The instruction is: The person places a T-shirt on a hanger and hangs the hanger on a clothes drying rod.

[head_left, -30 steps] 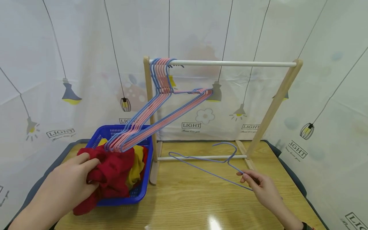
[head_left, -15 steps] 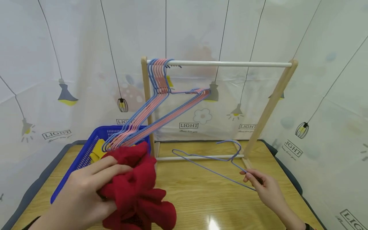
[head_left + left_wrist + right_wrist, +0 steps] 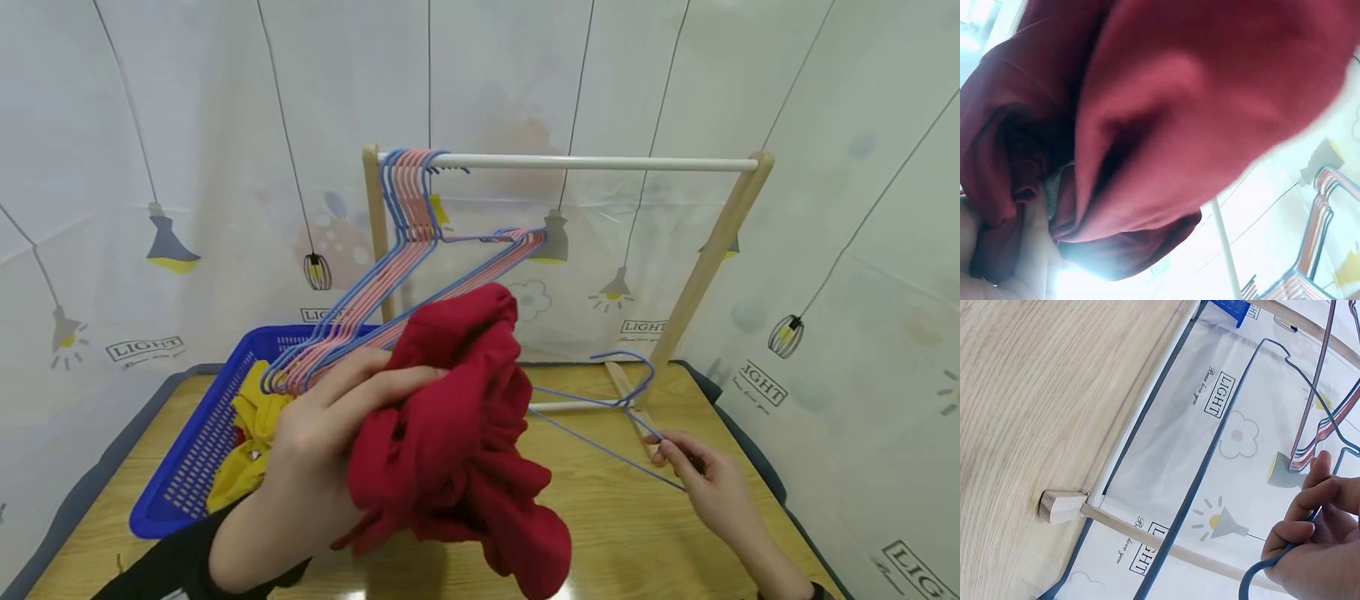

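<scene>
Left hand (image 3: 322,442) fingers curl around the bunched red garment (image 3: 457,433), held above the table's (image 3: 600,533) bare middle, beside the blue basket (image 3: 195,467). Right hand (image 3: 708,483) pinches the blue hanger (image 3: 600,417) (near the rack's (image 3: 705,258) right post).

Wooden clothes rack (image 3: 705,258), hung pink and blue hangers (image 3: 420,250), blue basket (image 3: 202,442), yellow cloth (image 3: 251,433)

Bright even light; tabletop (image 3: 480,508) glare; left wrist view blurred, overexposed.
</scene>
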A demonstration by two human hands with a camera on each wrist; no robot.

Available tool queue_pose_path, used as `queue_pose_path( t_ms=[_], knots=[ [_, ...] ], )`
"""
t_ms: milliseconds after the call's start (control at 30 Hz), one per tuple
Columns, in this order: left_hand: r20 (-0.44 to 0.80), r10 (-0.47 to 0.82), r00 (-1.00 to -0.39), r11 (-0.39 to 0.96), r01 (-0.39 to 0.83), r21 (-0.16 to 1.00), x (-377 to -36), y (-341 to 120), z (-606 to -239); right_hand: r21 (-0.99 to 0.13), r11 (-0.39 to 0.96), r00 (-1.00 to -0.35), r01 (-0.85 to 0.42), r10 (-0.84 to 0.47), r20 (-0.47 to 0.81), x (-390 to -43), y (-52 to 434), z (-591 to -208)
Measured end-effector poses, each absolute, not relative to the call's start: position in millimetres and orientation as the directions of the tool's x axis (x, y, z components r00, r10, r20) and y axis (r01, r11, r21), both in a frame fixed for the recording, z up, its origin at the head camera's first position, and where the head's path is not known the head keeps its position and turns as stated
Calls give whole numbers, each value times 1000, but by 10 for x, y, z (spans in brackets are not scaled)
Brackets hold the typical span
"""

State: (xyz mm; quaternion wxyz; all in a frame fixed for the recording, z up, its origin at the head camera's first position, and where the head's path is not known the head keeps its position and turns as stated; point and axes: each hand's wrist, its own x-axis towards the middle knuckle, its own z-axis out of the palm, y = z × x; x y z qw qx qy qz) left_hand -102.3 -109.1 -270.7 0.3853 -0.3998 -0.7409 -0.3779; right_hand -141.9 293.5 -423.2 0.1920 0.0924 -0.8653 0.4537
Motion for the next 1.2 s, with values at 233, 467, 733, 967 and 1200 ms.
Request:
queue_pose_path(
  t_ms=[233,467,733,967,1200],
  knots=[
    [865,337,-371,333,907,259,-1244,-897,-2745,-733,616,-915,-287,51,400,-1390,2999,-4209],
    [726,428,-539,465,820,335,-1503,-807,-3101,-685,694,-913,-222,98,395,-1381,3035,-4201],
    [493,456,-741,630,660,409,-1752,-733,-3547,-706,675,-922,-216,98,375,-1406,3045,-4212],
    [348,449,-823,690,567,450,-1867,-676,-3719,-715,641,-902,-280,80,424,-1420,3032,-4246],
    [209,523,-826,700,557,448,-1892,-618,-3864,-708,624,-879,-331,70,472,-1417,3001,-4263]
  ],
)
